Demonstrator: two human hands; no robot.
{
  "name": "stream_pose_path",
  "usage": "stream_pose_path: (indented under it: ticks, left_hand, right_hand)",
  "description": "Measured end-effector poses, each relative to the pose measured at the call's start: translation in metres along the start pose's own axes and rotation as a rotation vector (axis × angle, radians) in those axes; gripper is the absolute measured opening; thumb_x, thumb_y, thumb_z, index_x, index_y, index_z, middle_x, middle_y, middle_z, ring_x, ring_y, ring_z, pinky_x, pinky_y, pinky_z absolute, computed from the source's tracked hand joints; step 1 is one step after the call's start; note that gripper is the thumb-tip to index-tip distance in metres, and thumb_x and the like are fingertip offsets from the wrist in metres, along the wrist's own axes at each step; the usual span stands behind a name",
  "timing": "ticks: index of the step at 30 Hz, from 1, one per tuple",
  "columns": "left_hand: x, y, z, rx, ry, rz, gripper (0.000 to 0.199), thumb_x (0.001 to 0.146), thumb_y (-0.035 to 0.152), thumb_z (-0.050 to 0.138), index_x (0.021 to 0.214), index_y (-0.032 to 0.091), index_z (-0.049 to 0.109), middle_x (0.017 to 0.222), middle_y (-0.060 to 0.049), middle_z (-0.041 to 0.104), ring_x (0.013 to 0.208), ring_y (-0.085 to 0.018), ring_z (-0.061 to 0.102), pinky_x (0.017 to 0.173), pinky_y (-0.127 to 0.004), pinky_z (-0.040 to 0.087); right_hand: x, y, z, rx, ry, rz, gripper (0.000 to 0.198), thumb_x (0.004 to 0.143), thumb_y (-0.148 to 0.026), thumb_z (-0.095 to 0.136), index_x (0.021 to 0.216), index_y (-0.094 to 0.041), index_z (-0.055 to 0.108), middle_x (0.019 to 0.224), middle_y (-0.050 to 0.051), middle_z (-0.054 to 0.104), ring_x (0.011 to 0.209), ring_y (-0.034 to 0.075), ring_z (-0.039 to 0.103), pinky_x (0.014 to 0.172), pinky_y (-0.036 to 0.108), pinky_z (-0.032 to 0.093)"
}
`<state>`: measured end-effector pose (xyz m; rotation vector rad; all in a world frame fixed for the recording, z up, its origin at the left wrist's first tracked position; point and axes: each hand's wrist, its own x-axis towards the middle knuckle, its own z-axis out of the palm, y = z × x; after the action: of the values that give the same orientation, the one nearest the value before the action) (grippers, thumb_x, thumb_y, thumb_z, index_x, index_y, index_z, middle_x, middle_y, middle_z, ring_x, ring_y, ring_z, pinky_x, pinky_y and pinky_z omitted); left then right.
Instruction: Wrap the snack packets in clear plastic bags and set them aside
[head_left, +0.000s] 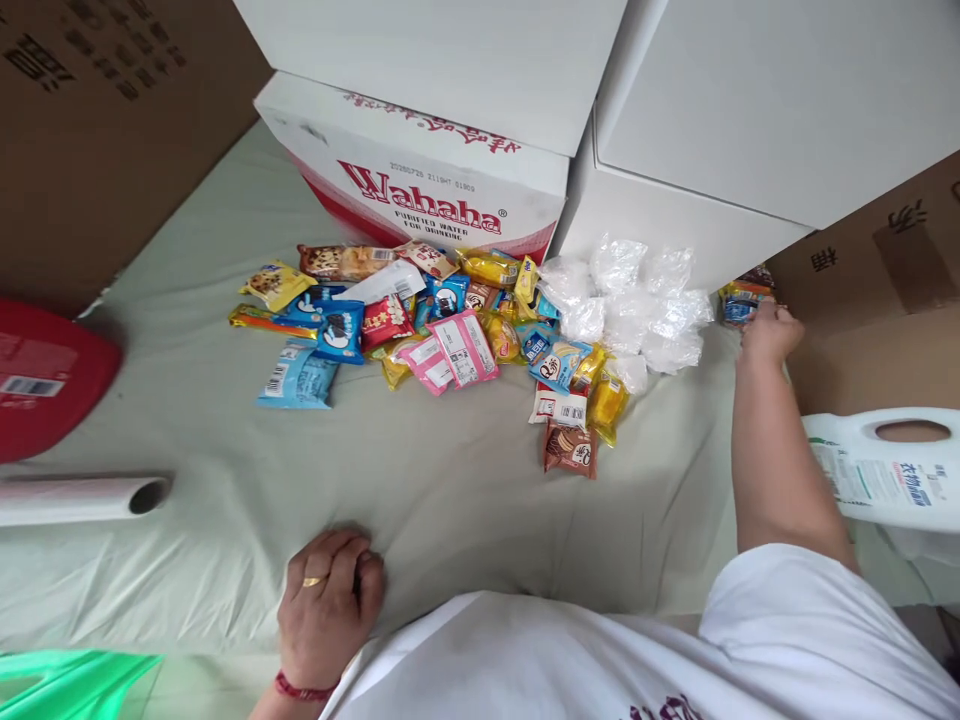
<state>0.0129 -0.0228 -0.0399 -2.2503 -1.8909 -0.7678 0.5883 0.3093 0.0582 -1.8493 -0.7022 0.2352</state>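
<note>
- Through the head camera I have a cloth-covered surface (420,470), pale grey-green and wrinkled.
- My right hand (772,330) reaches out toward the surface's right side, its fingers at some small bright packets (742,297). These lie at the foot of a brown carton (862,345), close by the corner of a low white box (682,205). Whether the fingers grip a packet or merely touch one, I can't make out.
- My left hand (330,600) rests by the near edge, fingers curled in, thumb alongside; I see nothing held. Gold ring (313,581) on a finger, red bracelet (304,688) at the wrist.
- Mid-surface, toward the far side: a loose heap of wrapped snacks (341,330), blue, yellow and red, overlapping. Pink packets (466,348) lie on its near side; a brown packet (570,450) lies nearest the near edge.
- Just right of the heap: bunched clear-wrapped bundles (626,315), before the low white box.
- Behind the heap: a Wahaha carton (450,190), with another white box (435,60) above.
- Right side, nearer me: a white jug (885,475) with a handle.
- Left side: a red container (52,380), and nearer the near edge a white roll (67,500), hollow end facing inward.
- Below the near edge, left: a green bag (82,685).
</note>
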Motion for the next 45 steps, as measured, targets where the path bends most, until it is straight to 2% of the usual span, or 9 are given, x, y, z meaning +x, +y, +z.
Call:
stream_pose_path:
  ticks: [3, 8, 13, 17, 22, 25, 32, 39, 45]
  left_hand:
    - [0.000, 0.001, 0.000, -0.014, 0.007, 0.003, 0.018, 0.082, 0.011, 0.064, 0.097, 0.021, 0.063, 0.098, -0.009, 0.069, 0.099, -0.028, 0.066, 0.089, -0.041, 0.052]
    - [0.000, 0.001, 0.001, -0.029, 0.026, 0.009, 0.015, 0.084, 0.011, 0.064, 0.097, 0.020, 0.063, 0.100, -0.011, 0.069, 0.100, -0.028, 0.064, 0.089, -0.041, 0.052]
    - [0.000, 0.002, -0.005, -0.197, -0.023, -0.077, 0.013, 0.087, 0.013, 0.060, 0.094, 0.020, 0.067, 0.098, -0.009, 0.070, 0.100, -0.026, 0.064, 0.089, -0.038, 0.052]
    - [0.015, 0.015, -0.013, -0.535, -0.097, -0.324, 0.012, 0.091, 0.021, 0.057, 0.093, 0.021, 0.068, 0.095, -0.006, 0.069, 0.089, -0.020, 0.066, 0.081, -0.033, 0.053]
    - [0.063, 0.057, -0.004, -1.152, -0.255, -0.618, 0.025, 0.090, 0.045, 0.065, 0.094, 0.020, 0.064, 0.088, -0.004, 0.066, 0.078, -0.016, 0.063, 0.067, -0.028, 0.051]
    - [0.089, 0.079, 0.009, -1.465, -0.345, -0.703, 0.049, 0.077, 0.055, 0.077, 0.107, 0.020, 0.063, 0.105, -0.008, 0.067, 0.083, -0.018, 0.065, 0.063, -0.028, 0.053]
    - [0.093, 0.085, 0.026, -1.617, -0.310, -0.956, 0.047, 0.064, 0.056, 0.085, 0.081, 0.019, 0.062, 0.074, 0.002, 0.060, 0.065, -0.010, 0.053, 0.057, -0.023, 0.045]
    - [0.084, 0.087, 0.028, -1.319, -0.237, -0.913, 0.040, 0.070, 0.055, 0.082, 0.076, 0.019, 0.066, 0.063, 0.004, 0.056, 0.058, -0.010, 0.046, 0.055, -0.024, 0.039]
    - [0.083, 0.090, 0.027, -1.326, -0.272, -0.857, 0.044, 0.080, 0.063, 0.069, 0.085, 0.020, 0.066, 0.072, 0.001, 0.058, 0.062, -0.013, 0.050, 0.057, -0.026, 0.043]
  right_hand:
    - [-0.049, 0.004, -0.013, 0.025, -0.123, -0.026, 0.034, 0.095, -0.032, 0.060, 0.063, -0.020, 0.055, 0.050, -0.005, 0.045, 0.046, 0.008, 0.033, 0.053, 0.030, 0.028]
    - [-0.141, 0.026, -0.025, -0.246, -0.692, 0.011, 0.029, 0.071, -0.039, 0.085, 0.083, -0.017, 0.071, 0.067, -0.001, 0.063, 0.055, 0.012, 0.051, 0.051, 0.024, 0.041]
    - [-0.178, 0.028, -0.027, -0.088, -0.532, -0.040, 0.030, 0.075, -0.045, 0.079, 0.085, -0.018, 0.069, 0.069, -0.002, 0.063, 0.061, 0.015, 0.061, 0.063, 0.030, 0.054]
    - [-0.232, 0.005, -0.037, 0.329, -0.515, 0.084, 0.035, 0.071, -0.049, 0.083, 0.084, -0.020, 0.068, 0.073, -0.002, 0.065, 0.066, 0.016, 0.065, 0.066, 0.033, 0.060]
    - [-0.349, -0.014, -0.039, 0.379, -0.931, 0.293, 0.040, 0.071, -0.052, 0.086, 0.094, -0.022, 0.071, 0.071, -0.001, 0.067, 0.060, 0.015, 0.063, 0.056, 0.031, 0.057]
    - [-0.393, -0.015, -0.037, 0.312, -1.130, 0.305, 0.038, 0.075, -0.056, 0.083, 0.085, -0.022, 0.068, 0.066, -0.001, 0.064, 0.055, 0.013, 0.057, 0.051, 0.027, 0.050]
    - [-0.384, -0.012, -0.045, 0.398, -1.206, 0.417, 0.045, 0.076, -0.060, 0.081, 0.079, -0.024, 0.057, 0.061, -0.006, 0.050, 0.049, 0.008, 0.034, 0.045, 0.022, 0.026]
    - [-0.390, -0.006, -0.046, 0.307, -1.247, 0.056, 0.036, 0.074, -0.050, 0.086, 0.095, -0.026, 0.070, 0.093, 0.002, 0.068, 0.082, 0.017, 0.059, 0.072, 0.030, 0.050]
    - [-0.392, -0.001, -0.037, 0.451, -1.189, 0.401, 0.038, 0.069, -0.053, 0.087, 0.083, -0.023, 0.070, 0.065, -0.005, 0.054, 0.057, 0.011, 0.045, 0.055, 0.026, 0.041]
